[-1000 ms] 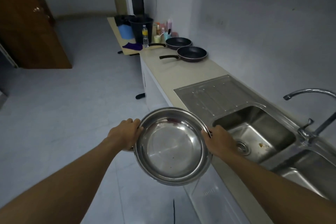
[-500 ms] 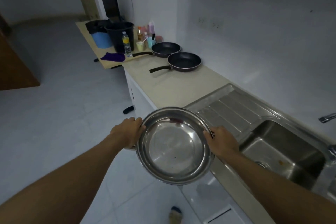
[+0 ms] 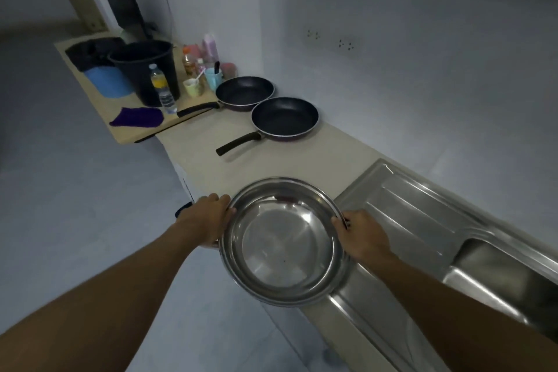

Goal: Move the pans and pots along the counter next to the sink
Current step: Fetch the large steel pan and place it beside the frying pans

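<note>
Steel pan (image 3: 285, 240) held over the near counter (image 3: 265, 164) edge, part out over the floor, tilted a little toward the camera; whether its underside touches the counter cannot be told. Left hand (image 3: 205, 222) curled on the pan's left rim, fingers under, thumb on top. Right hand (image 3: 363, 235) clamped on the right rim at a small handle, fingers mostly hidden beneath. Both forearms cut off by the lower frame.

Right of the pan: steel drainboard (image 3: 422, 214), ribbed, running into the sink (image 3: 507, 269), whose basin is cut off at the right edge.

Bare counter beyond the pan. Farther, near frypan (image 3: 285, 119), dark inside, black handle pointing left and near. Just beyond it, far frypan (image 3: 245, 91), handle overhanging a lower wooden table (image 3: 90, 93); rims look close, contact unclear.

On the table: purple cloth (image 3: 137, 116), water bottle (image 3: 161, 89), black bucket (image 3: 145, 69), blue bucket (image 3: 108, 81), cups and bottles (image 3: 202, 69) by the wall, blurred. Dark panel (image 3: 119, 0) leaning at the far wall.
</note>
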